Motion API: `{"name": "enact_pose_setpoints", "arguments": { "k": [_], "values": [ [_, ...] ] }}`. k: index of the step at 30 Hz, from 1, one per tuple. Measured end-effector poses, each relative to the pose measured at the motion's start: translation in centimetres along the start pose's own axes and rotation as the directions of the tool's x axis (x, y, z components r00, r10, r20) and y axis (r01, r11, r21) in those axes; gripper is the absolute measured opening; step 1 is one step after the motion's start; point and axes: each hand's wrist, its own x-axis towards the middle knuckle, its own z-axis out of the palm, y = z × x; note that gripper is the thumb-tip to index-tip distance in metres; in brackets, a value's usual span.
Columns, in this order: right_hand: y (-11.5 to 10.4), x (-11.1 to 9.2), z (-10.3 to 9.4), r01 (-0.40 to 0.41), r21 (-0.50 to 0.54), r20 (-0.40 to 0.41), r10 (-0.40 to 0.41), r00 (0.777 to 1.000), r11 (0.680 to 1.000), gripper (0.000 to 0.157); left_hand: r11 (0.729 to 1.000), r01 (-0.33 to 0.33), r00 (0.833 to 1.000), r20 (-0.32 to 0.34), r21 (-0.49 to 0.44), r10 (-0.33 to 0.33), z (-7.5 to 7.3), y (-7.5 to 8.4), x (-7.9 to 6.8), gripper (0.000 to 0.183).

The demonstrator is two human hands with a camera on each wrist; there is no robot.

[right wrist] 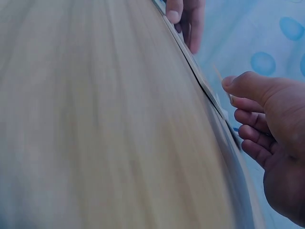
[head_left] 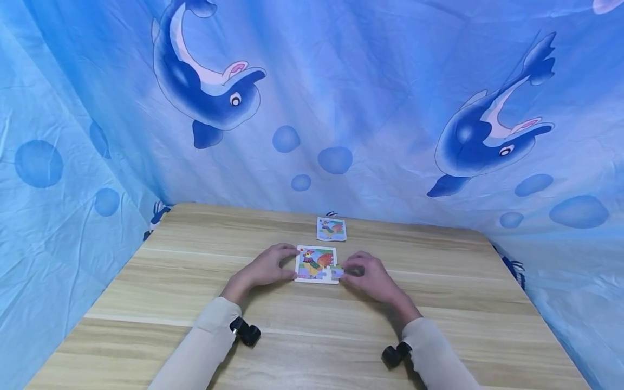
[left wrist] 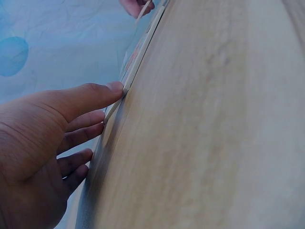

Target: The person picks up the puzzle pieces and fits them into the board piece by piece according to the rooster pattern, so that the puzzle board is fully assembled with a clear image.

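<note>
A small jigsaw puzzle board (head_left: 311,281) with a white rim lies on the wooden table, its picture a colourful rooster. My left hand (head_left: 267,264) holds the board by its left side, thumb at the near corner and fingers at the far one. Between the thumb and finger of my right hand (head_left: 371,277) is a jigsaw piece (head_left: 337,272), pinched over the lower right corner of the board. A white gap shows in the picture beside that piece. From the right wrist view, the piece (right wrist: 217,73) appears edge-on and raised above the board.
Behind the board lies a picture card (head_left: 331,229) with the same rooster. The wooden table (head_left: 302,346) ends at a blue curtain (head_left: 370,108) printed with dolphins and bubbles. Black wrist cameras (head_left: 249,333) are strapped over both pale sleeves.
</note>
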Motion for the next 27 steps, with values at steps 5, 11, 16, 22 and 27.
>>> {"name": "enact_pose_setpoints", "arguments": {
  "k": [5, 11, 16, 22, 27],
  "values": [
    [-0.4, 0.5, 0.9, -0.003, 0.011, 0.02, 0.002, 1.0, 1.0, 0.022, 1.0, 0.006, 1.0, 0.004, -0.002, -0.006, 0.0, 0.1, 0.1, 0.063],
    [-0.7, 1.0, 1.6, 0.011, -0.022, 0.032, -0.011, 0.999, 1.0, 0.023, 1.0, 0.011, 1.0, 0.004, 0.004, -0.011, 0.1, 0.0, 0.2, 0.064],
    [-0.8, 1.1, 1.9, -0.001, -0.054, 0.023, 0.002, 1.0, 0.999, 0.022, 1.0, 0.006, 1.0, 0.006, 0.007, -0.006, 0.1, 0.1, 0.2, 0.064],
    [-0.9, 1.1, 1.9, -0.017, -0.064, 0.017, 0.018, 1.0, 0.998, 0.022, 1.0, 0.009, 1.0, 0.007, 0.004, -0.009, 0.0, 0.2, 0.2, 0.064],
    [-1.1, 1.1, 1.9, -0.025, -0.057, 0.027, 0.027, 0.999, 0.998, 0.023, 1.0, 0.01, 1.0, 0.003, 0.017, -0.01, 0.0, 0.1, 0.1, 0.065]
  ]
}}
